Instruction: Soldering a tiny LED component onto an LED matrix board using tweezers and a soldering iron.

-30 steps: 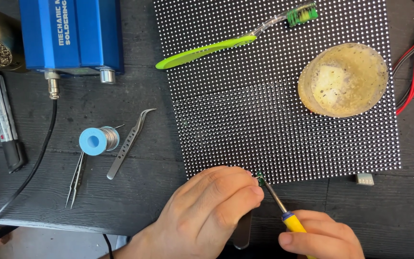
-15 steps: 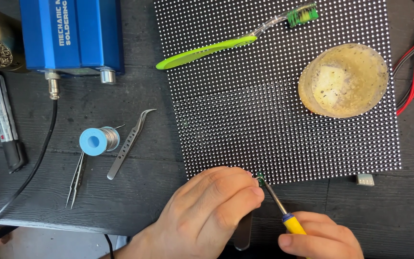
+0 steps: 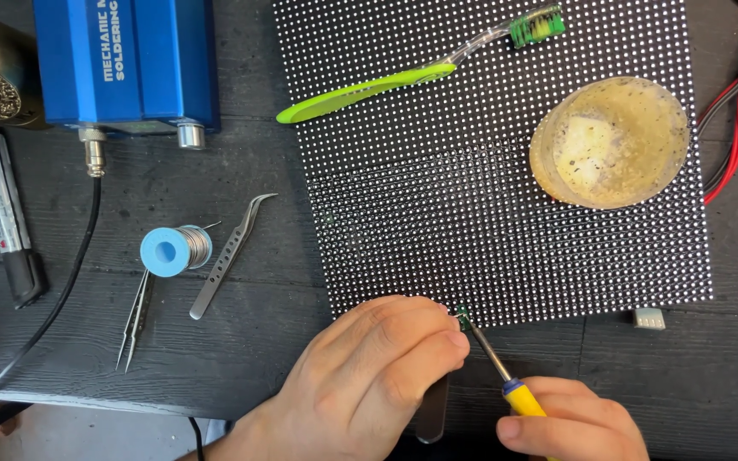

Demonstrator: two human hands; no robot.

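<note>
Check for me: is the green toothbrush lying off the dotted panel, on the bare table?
No, the green toothbrush lies across the top of the dotted panel, above the round yellowish dish.

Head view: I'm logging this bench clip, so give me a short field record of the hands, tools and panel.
left hand: fingertips at the near edge of the dotted LED panel, by a small green part
right hand: holds a yellow-handled soldering iron, tip at the green part
on panel: green toothbrush, round yellowish dish
left of panel: solder spool, two tweezers, blue soldering station, marker
</note>
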